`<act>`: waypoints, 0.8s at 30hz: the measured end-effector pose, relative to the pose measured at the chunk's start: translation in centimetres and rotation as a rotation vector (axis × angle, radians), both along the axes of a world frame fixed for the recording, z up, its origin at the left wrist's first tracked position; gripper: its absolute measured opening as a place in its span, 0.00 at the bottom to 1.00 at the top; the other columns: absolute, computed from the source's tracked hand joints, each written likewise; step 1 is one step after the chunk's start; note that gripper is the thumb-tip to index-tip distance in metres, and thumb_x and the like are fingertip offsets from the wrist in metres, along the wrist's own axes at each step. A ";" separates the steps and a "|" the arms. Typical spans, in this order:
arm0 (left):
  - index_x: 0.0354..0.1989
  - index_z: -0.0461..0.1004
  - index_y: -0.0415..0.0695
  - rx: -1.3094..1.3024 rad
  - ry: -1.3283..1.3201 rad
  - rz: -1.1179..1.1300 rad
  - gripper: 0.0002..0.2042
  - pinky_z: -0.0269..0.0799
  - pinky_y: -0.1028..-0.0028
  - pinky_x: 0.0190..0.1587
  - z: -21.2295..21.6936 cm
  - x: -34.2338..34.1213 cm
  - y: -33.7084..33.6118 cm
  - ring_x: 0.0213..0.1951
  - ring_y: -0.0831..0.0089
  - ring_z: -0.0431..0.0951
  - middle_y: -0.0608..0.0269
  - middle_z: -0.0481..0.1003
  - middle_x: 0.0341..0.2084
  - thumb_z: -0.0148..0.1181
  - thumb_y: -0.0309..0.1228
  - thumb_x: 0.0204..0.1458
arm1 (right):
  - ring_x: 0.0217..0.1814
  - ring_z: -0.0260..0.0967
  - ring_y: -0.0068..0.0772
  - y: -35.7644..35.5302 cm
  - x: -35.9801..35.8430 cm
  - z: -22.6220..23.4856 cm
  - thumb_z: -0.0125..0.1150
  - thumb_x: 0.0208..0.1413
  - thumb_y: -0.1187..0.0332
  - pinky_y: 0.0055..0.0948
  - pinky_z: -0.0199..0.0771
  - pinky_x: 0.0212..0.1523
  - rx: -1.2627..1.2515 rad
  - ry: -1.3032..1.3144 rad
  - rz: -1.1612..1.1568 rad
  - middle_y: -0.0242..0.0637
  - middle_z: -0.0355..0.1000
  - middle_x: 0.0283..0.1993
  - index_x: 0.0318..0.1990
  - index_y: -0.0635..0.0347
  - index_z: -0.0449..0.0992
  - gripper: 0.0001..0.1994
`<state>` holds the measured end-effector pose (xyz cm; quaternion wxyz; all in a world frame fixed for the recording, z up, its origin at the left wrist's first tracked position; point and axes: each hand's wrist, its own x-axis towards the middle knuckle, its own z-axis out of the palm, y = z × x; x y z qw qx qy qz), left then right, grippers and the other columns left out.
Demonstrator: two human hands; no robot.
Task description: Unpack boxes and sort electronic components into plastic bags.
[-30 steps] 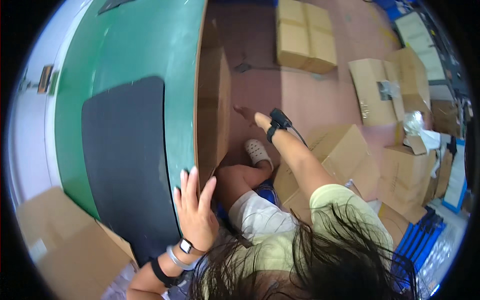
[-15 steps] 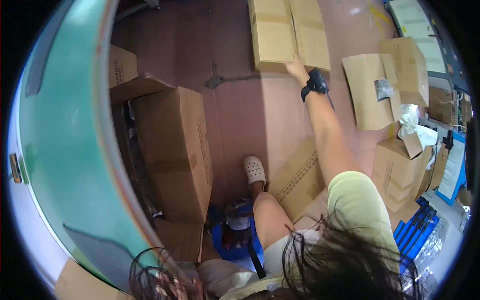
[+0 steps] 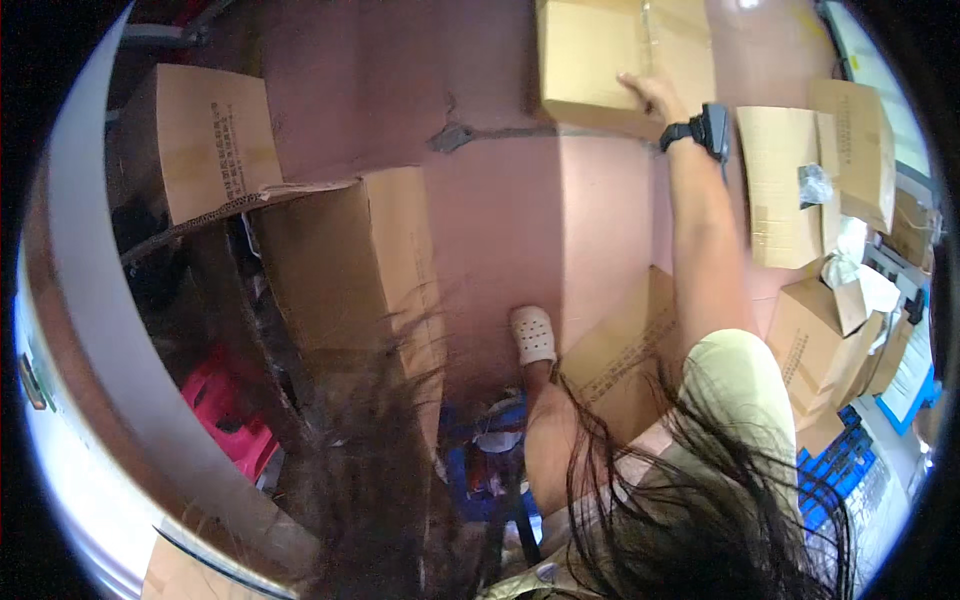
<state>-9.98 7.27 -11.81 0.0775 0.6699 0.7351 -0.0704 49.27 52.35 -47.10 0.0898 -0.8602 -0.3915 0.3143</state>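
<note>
My right hand (image 3: 655, 95), with a black device (image 3: 703, 132) strapped to its wrist, reaches forward to a taped cardboard box (image 3: 590, 62) at the top of the view. It is at the box's near edge, beside the middle seam; the fingers that show look apart and not wrapped round anything. The box lies on the reddish floor, and its far end is cut off by the picture's edge. I cannot see my left hand; loose hair covers much of the lower view.
Left stands an opened cardboard box (image 3: 320, 270), with another box (image 3: 220, 140) behind it and a pink plastic thing (image 3: 230, 415) beside it. A flat cardboard piece (image 3: 625, 350) lies near my leg. Several boxes stand right, including one with raised flaps (image 3: 805, 330). A blue bag (image 3: 480, 470) is below.
My right hand has moved right and slightly farther forward along the box's near edge, its fingers now looser. The view has shifted, showing more behind the green panel at left.
</note>
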 end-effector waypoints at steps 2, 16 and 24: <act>0.40 0.71 0.44 0.000 -0.007 -0.026 0.12 0.60 0.58 0.43 -0.4 -0.1 0.5 0.42 0.56 0.65 0.52 0.65 0.41 0.54 0.29 0.46 | 0.40 0.70 0.37 -1.3 -0.1 -1.8 0.64 0.47 0.58 0.37 0.72 0.35 -0.021 0.209 -0.039 0.43 0.72 0.42 0.47 0.69 0.69 0.25; 0.50 0.69 0.48 0.009 -0.055 -0.247 0.20 0.56 0.53 0.54 2.0 1.0 0.4 0.55 0.49 0.62 0.46 0.61 0.55 0.49 0.25 0.45 | 0.42 0.69 0.29 -15.3 -13.0 20.2 0.59 0.51 0.71 0.27 0.71 0.43 0.160 0.841 -0.409 0.38 0.72 0.42 0.46 0.67 0.71 0.15; 0.48 0.71 0.53 0.129 -0.375 -0.087 0.19 0.54 0.57 0.59 4.7 2.4 1.5 0.59 0.61 0.62 0.57 0.65 0.55 0.51 0.25 0.46 | 0.39 0.67 0.24 -17.6 -13.8 45.6 0.57 0.52 0.70 0.24 0.68 0.42 -0.131 0.780 -0.047 0.34 0.72 0.39 0.42 0.65 0.72 0.12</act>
